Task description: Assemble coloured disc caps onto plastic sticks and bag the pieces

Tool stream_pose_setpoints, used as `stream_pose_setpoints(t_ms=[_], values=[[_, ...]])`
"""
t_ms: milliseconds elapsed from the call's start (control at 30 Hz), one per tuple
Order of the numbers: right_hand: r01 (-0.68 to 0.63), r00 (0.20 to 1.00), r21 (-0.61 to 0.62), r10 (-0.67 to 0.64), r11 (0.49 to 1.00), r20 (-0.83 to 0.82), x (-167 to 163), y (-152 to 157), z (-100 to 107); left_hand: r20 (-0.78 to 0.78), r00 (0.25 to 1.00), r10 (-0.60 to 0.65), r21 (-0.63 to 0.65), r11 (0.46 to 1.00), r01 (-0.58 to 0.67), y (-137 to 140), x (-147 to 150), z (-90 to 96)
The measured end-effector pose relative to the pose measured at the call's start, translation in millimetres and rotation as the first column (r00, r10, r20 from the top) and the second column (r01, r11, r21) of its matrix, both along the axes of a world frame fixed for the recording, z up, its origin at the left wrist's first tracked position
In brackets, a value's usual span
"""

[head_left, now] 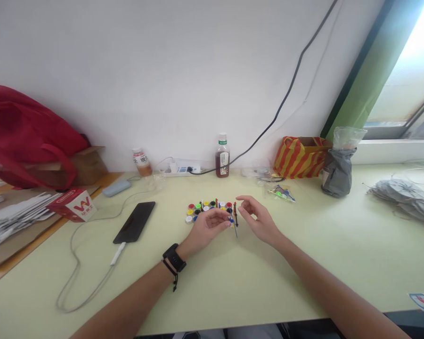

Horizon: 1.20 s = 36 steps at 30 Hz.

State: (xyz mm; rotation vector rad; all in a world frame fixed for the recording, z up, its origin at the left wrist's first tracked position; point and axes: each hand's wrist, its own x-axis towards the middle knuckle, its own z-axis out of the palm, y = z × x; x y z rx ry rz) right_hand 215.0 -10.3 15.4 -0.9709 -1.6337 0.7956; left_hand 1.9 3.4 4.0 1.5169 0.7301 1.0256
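My left hand (pixel 209 229), with a black watch (pixel 174 257) on its wrist, is closed in a pinch. A thin blue stick-like piece (pixel 235 230) sticks out from its fingertips, pointing down; its exact kind is too small to tell. To the right, my right hand (pixel 260 222) has thumb and forefinger apart, with nothing visible between them. Rows of small round coloured pieces (pixel 191 206) lie on the table behind my left hand, which hides part of them. Thin red and black arrow-like pieces (pixel 235 209) lie between the two hands.
A phone (pixel 134 222) on a charging cable lies left on the pale table (pixel 205 292). Behind stand a dark drink bottle (pixel 222 157), a power strip (pixel 183 168) and a striped bag (pixel 300 157). A small plastic packet (pixel 281 193) lies beyond my right hand.
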Motion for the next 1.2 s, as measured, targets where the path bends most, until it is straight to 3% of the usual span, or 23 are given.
stream_pose_setpoints(t_ms=[167, 400, 500, 700, 1067, 1133, 1200], values=[[0.02, 1.0, 0.081, -0.021, 0.997, 0.019, -2, -10, 6, 0.033, 0.998, 0.06, -0.052, 0.997, -0.058, 2, -1, 0.5], [-0.106, 0.99, -0.221, 0.123, 0.969, 0.065, -1, -6, 2, 0.055, 0.993, 0.104, -0.026, 0.994, -0.103, 5, -2, -1.7], [-0.117, 0.993, -0.198, 0.121, 0.973, 0.008, -1, -5, 6, 0.061, 0.993, 0.106, -0.019, 0.994, -0.105, 5, -2, -1.5], [-0.245, 0.969, -0.226, 0.246, 0.943, -0.024, -7, -7, 3, 0.039, 0.998, 0.054, 0.001, 0.999, -0.054, 0, 0, 1.0], [-0.256, 0.965, -0.238, 0.261, 0.937, -0.011, -8, -3, -4, 0.002, 0.998, 0.061, 0.035, 0.998, -0.061, 0, 0, -1.3], [-0.213, 0.977, -0.208, 0.215, 0.955, -0.012, -5, -1, -2, -0.034, 0.995, 0.099, 0.073, 0.993, -0.096, -1, 0, -0.3], [-0.09, 0.996, -0.128, 0.092, 0.988, 0.014, 6, 3, 1, -0.087, 0.984, 0.153, 0.125, 0.982, -0.141, 1, 0, -0.8]])
